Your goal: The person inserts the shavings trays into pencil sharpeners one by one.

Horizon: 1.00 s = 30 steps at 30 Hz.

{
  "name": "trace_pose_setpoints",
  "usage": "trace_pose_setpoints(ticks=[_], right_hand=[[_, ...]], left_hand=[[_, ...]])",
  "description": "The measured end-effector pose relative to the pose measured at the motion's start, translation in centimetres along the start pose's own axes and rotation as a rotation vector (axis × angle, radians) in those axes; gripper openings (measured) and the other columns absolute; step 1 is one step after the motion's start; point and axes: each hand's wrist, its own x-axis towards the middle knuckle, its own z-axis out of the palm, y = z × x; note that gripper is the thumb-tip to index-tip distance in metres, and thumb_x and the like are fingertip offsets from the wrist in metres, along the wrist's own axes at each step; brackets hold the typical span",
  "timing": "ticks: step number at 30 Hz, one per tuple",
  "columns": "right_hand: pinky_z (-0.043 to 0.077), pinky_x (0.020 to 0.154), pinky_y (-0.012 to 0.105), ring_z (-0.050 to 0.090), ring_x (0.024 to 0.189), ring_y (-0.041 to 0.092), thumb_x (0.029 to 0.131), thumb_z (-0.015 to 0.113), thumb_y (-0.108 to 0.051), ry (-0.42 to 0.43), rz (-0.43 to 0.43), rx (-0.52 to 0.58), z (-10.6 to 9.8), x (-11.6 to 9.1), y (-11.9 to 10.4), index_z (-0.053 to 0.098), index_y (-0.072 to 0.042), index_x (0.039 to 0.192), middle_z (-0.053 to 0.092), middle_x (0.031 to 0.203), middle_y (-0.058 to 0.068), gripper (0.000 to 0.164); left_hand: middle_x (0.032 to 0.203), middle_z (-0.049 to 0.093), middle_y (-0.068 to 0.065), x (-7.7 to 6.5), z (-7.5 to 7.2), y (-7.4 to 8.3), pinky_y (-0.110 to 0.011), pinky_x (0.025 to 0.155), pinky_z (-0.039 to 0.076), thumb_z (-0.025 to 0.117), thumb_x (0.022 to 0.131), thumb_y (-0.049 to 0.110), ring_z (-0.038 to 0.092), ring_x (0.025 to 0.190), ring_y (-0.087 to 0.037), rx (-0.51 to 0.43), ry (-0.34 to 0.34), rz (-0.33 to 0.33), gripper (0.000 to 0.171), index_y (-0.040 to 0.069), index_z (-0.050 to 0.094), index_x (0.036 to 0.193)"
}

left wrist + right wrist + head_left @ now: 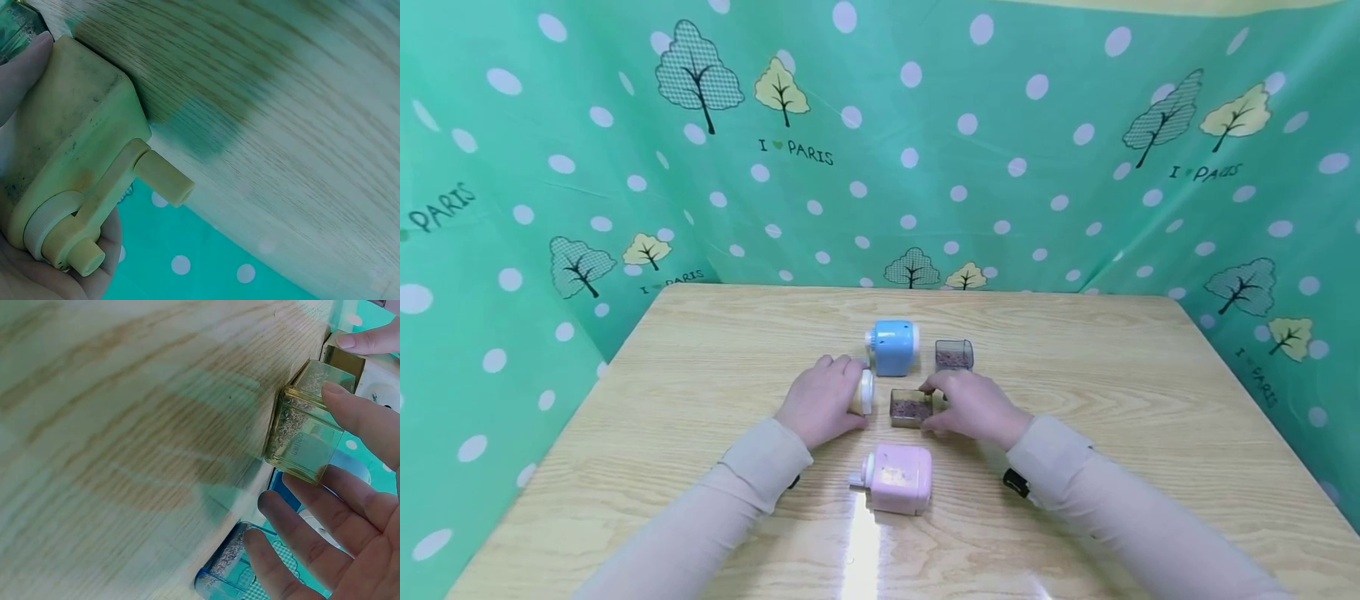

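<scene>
My left hand [824, 400] grips a yellow crank pencil sharpener [75, 125], thumb on one side and fingers beneath; its handle [106, 194] shows in the left wrist view. In the head view that hand covers most of it. My right hand [976, 407] holds a see-through yellow shavings drawer [306, 431] between thumb and finger, the other fingers spread apart. Shavings lie in the drawer, which is out of the sharpener, on the table between the hands. Behind the right hand stands a see-through bluish drawer [953, 355], also with shavings.
Beyond the hands a blue pencil sharpener [892, 347] stands on the wooden table [1075, 350]. Nearer the front is a pink one [901, 478], its crank to the left. A green dotted cloth [910, 150] hangs around the table's back and sides.
</scene>
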Motion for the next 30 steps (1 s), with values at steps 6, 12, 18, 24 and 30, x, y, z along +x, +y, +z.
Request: trace_pose_setpoints(ticks=[6,12,18,24,30], right_hand=[[0.055,0.092,0.045,0.067,0.103,0.027,0.071,0.085,-0.032,-0.008,0.016,0.020,0.3,0.3,-0.2,0.072,-0.006,0.120,0.072,0.117,0.009,0.057],[0.056,0.090,0.044,0.068,0.100,0.026,0.071,0.085,-0.033,-0.006,-0.002,0.025,0.5,0.6,-0.3,0.072,-0.006,0.120,0.073,0.118,0.009,0.057],[0.056,0.089,0.044,0.068,0.099,0.026,0.071,0.085,-0.032,-0.013,-0.017,0.025,0.4,0.8,-0.5,0.072,-0.006,0.121,0.073,0.119,0.010,0.058],[0.054,0.092,0.045,0.068,0.103,0.027,0.070,0.086,-0.032,-0.025,-0.027,0.009,0.1,1.2,-0.9,0.073,-0.006,0.118,0.073,0.118,0.010,0.057],[0.054,0.092,0.044,0.068,0.105,0.027,0.070,0.086,-0.033,-0.034,-0.023,0.000,0.1,1.6,-1.1,0.073,-0.007,0.119,0.074,0.117,0.009,0.057]], left_hand=[[0.108,0.068,-0.014,-0.2,0.0,-0.1,-0.039,0.075,0.055,0.087,0.067,0.041,0.059,0.089,-0.027,0.006,0.012,0.010,0.076,-0.002,0.061,0.123],[0.108,0.068,-0.014,-0.3,0.2,-0.2,-0.038,0.075,0.055,0.087,0.067,0.042,0.059,0.088,-0.027,0.015,0.012,0.011,0.077,-0.002,0.061,0.123],[0.108,0.068,-0.014,-0.2,0.2,-0.2,-0.038,0.076,0.055,0.087,0.066,0.042,0.059,0.089,-0.027,0.014,0.022,0.015,0.077,-0.002,0.061,0.123],[0.108,0.068,-0.014,-0.2,0.1,-0.1,-0.038,0.076,0.055,0.087,0.065,0.043,0.059,0.088,-0.027,0.011,0.027,0.015,0.077,-0.002,0.061,0.122],[0.107,0.068,-0.013,-0.2,0.1,-0.1,-0.038,0.074,0.055,0.087,0.066,0.043,0.059,0.088,-0.027,0.010,0.026,0.013,0.075,-0.001,0.061,0.121]])
